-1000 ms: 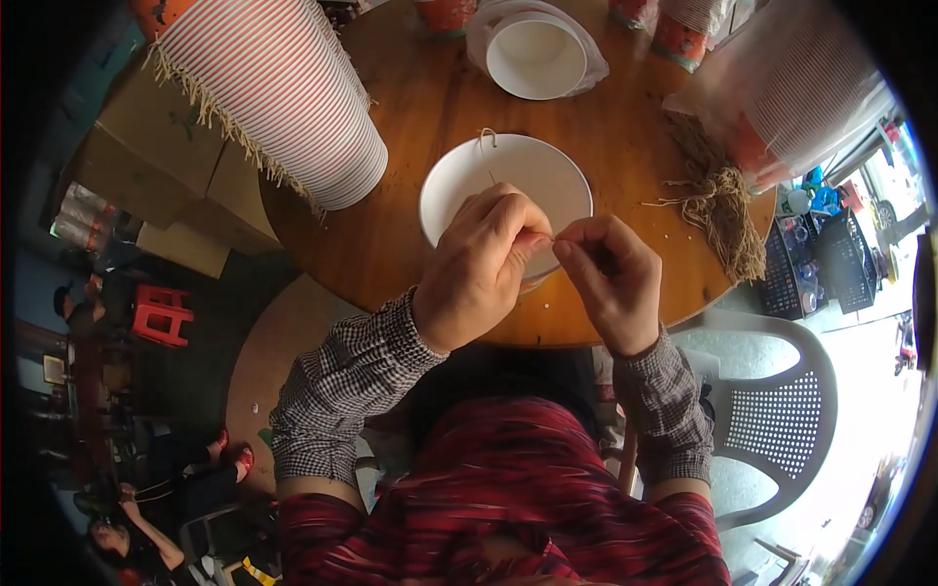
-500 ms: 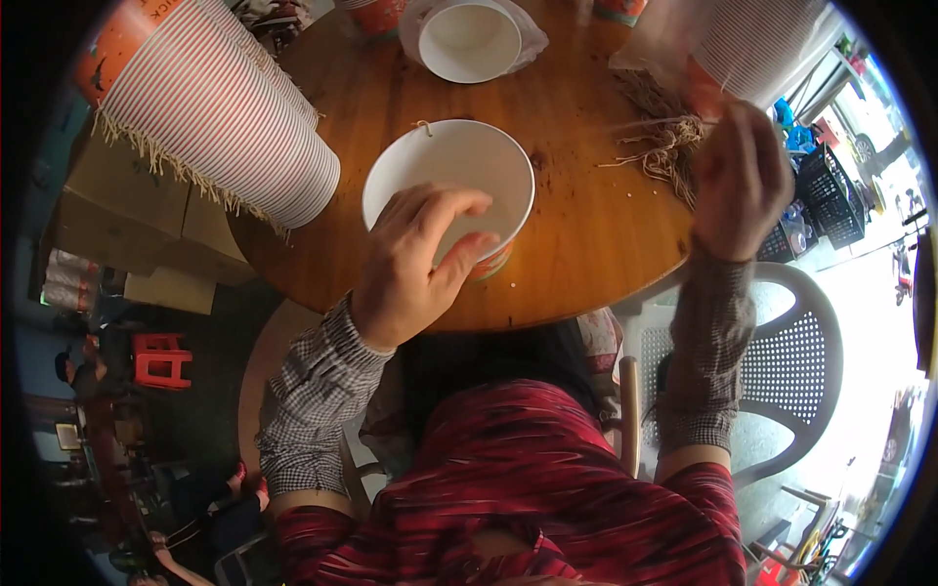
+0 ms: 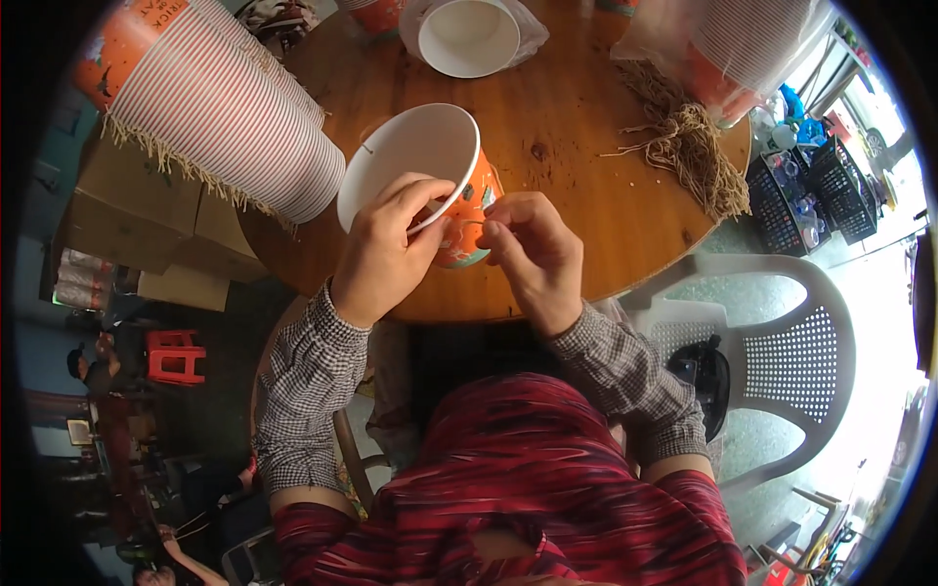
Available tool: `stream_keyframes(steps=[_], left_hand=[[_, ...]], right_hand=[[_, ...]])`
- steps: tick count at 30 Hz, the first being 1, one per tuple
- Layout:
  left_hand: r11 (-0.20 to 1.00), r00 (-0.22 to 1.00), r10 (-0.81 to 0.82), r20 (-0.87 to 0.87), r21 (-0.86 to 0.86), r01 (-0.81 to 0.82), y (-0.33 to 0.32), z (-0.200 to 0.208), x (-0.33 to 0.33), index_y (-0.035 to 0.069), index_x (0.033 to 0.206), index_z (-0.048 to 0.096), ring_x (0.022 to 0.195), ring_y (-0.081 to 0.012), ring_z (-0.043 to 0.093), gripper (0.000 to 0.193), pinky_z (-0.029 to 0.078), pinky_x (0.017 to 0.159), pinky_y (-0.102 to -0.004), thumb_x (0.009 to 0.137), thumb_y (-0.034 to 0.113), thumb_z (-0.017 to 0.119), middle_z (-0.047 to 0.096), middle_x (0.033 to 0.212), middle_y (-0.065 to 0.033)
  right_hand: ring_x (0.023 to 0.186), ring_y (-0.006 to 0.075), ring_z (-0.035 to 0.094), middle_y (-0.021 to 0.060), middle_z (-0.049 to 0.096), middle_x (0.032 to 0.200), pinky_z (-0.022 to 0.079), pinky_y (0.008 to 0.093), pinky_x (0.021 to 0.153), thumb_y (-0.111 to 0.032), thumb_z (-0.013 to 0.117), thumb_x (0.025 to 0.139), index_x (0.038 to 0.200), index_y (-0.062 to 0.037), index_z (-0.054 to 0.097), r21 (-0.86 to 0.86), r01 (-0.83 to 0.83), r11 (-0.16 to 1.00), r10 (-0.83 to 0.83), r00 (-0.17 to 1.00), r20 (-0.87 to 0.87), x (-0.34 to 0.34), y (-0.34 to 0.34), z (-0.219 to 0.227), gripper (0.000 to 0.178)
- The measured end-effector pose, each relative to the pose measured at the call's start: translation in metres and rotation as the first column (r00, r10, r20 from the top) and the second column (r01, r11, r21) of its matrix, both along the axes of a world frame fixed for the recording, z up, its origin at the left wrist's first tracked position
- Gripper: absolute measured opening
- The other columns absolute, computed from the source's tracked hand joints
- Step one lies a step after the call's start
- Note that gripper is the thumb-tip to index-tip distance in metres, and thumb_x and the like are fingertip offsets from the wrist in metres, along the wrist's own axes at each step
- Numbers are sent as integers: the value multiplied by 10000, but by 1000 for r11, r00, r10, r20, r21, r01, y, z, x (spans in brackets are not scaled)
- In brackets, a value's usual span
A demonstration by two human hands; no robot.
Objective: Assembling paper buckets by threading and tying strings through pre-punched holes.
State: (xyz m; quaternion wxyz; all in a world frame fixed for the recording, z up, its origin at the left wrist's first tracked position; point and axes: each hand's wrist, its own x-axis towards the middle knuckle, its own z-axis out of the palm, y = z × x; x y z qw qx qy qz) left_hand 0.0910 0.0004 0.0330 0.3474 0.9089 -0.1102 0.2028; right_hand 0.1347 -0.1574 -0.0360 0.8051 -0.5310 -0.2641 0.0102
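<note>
A paper bucket, white inside and orange with printed figures outside, leans to the left near the table's front edge. My left hand grips its near rim, thumb outside and fingers reaching over the opening. Close against the bucket's right wall, my right hand pinches the end of a thin brown cord between thumb and fingertips. A short piece of cord pokes through the inner wall on the far left side. Whether the pinched cord passes through the wall is hidden by my fingers.
A tall stack of nested buckets with hanging cords lies at the left. Another stack in clear plastic stands back right, beside a heap of loose cords. A white-lined bucket sits at the back. A plastic chair is at the right.
My right hand has come from the cord heap to the bucket's right side with a cord. The bucket has tipped left, and my left hand now grips its rim.
</note>
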Motion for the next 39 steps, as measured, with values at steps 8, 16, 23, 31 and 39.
stream_keyframes(steps=[8,16,23,31,39], left_hand=[[1000,999,-15,-29,-10,14,-6,6,0,-26,1063,567,825,-193,625,274,521,708,-278,796,-70,611,597,1003,-103],[999,999,-9,-38,-31,8,-7,6,1,-16,1041,568,857,-250,632,282,535,700,-308,772,-69,630,603,996,-121],[999,999,-21,-40,-47,19,-12,7,2,-27,1035,575,851,-252,634,268,540,690,-315,775,-61,627,599,1000,-121],[991,999,-28,16,130,26,-6,-13,2,-18,889,595,797,-300,623,118,513,667,-360,774,-40,610,604,913,-105],[999,999,-9,47,49,7,-5,-20,1,4,853,592,796,-311,612,81,499,674,-375,785,1,634,604,875,-99]], right_hand=[[715,66,573,33,563,878,495,212,651,-16,581,894,903,1,522,63,54,997,-52,998,-21,6,14,-9,62],[707,74,580,44,555,903,503,216,639,-8,583,888,903,5,526,52,91,994,-93,995,22,7,18,-7,61],[716,101,586,68,548,928,504,225,602,-7,616,860,880,8,547,-34,179,983,-173,975,137,9,17,-7,74],[621,246,630,160,627,774,492,333,570,-80,626,823,889,-24,603,-557,38,830,6,997,77,27,-20,-3,90],[762,322,609,105,585,906,504,369,636,-35,637,787,920,-61,606,-257,433,864,-135,690,711,58,4,63,138]])
